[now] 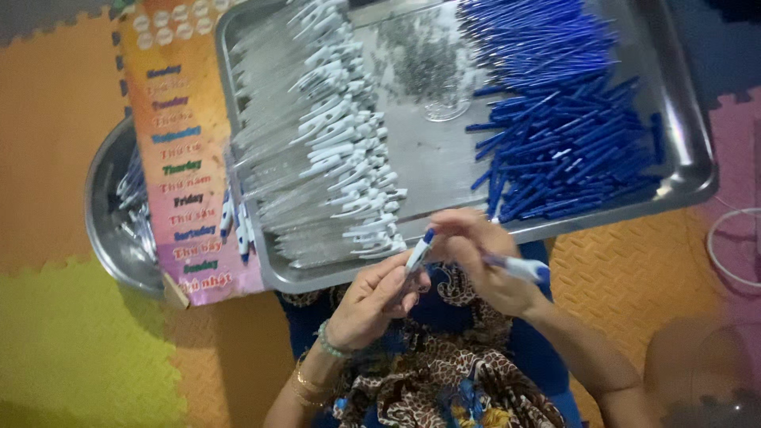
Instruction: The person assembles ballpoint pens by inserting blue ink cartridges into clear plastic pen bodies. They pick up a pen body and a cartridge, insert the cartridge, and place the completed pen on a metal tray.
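1. Step, my read: pen assy, mid-fit. I've got a clear pen barrel w/ white clip (418, 255) in left hand (379, 299), blue tip pointing up toward the steel tray (688, 150).
2. Left grip: fingers curled, pinching the barrel just below tray's near rim. Right hand (483, 265): fingertips pinched at the barrel's top end; a second pen (519, 269) w/ blue end is tucked in the same hand, sticking out to the right.
3. Next move prob needs fine axial alignment + light push/twist; parts thin, slick plastic, easy to slip.
4. Tray: shiny sheet metal, raised rim. Inside left: clear barrels w/ white clips (341, 143), stacked in rows. Inside right: heap of blue refills/parts (563, 135), thin rods. Middle: tiny dark bits (420, 55), can't ID.
5. Left of tray: colourful printed card (182, 158), round metal bowl (107, 230) under it, pens inside. Foam puzzle mats (71, 349) on floor below the tray.
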